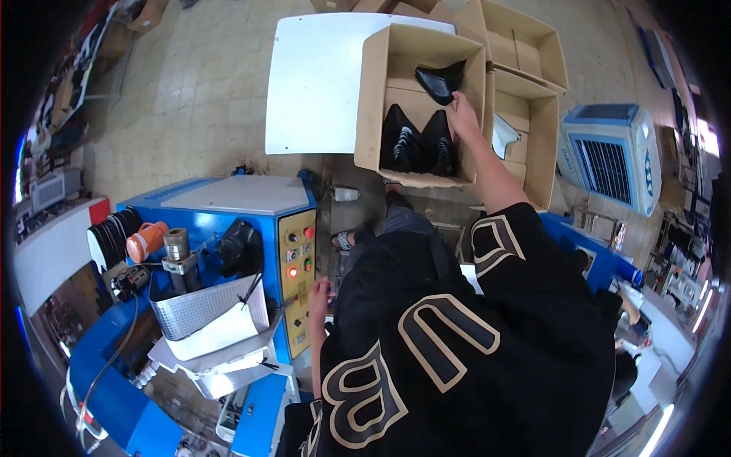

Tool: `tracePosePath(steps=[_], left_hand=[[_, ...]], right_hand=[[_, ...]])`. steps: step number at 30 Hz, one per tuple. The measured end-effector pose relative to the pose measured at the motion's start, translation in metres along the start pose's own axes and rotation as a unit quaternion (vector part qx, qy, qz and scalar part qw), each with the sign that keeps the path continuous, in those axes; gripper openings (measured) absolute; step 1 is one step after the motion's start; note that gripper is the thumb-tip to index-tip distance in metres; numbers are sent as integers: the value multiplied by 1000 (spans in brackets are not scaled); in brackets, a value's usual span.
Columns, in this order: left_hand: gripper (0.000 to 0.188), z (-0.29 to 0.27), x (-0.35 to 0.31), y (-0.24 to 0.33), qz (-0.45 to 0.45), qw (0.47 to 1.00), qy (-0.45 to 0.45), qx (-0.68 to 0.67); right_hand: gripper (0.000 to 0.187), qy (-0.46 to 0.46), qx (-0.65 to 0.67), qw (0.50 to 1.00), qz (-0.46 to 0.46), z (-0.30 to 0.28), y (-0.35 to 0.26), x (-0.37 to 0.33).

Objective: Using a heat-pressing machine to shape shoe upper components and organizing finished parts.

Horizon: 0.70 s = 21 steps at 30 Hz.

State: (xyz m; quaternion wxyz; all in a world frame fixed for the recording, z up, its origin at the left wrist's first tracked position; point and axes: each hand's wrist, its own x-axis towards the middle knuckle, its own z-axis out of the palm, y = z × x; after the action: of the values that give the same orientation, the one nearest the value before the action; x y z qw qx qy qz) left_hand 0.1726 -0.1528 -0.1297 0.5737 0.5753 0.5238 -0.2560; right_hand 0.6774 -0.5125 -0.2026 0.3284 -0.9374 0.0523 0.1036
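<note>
The right hand point(461, 114) reached into the cardboard box point(371, 91), fingers clamped on a black saddle-shaped piece point(439, 81) near its far edge; two more pieces point(419, 141) already stood at the near wall, room remaining; the left hand point(318, 293) rested, fingers loosely together, against the yellow control panel point(298, 278).

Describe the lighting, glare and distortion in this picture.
Head view: even, bright daylight on the tiled floor; glare whitens the white board; fisheye bends the blue machine and boxes toward a black rim; the right hand and the left hand stay fairly sharp.
</note>
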Motion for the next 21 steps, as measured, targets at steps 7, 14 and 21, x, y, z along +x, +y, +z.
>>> tracePosePath(steps=[7,14,21], left_hand=[[38,60,-17,54,91,985,2,147],[37,65,-13,77,-26,998,-8,64],[38,76,6,107,-22,999,4,41]], right_hand=[[61,-4,-53,995,86,20,32,83],[57,-57,-99,992,44,34,23,95],[19,-58,-198,978,-27,30,1,29]])
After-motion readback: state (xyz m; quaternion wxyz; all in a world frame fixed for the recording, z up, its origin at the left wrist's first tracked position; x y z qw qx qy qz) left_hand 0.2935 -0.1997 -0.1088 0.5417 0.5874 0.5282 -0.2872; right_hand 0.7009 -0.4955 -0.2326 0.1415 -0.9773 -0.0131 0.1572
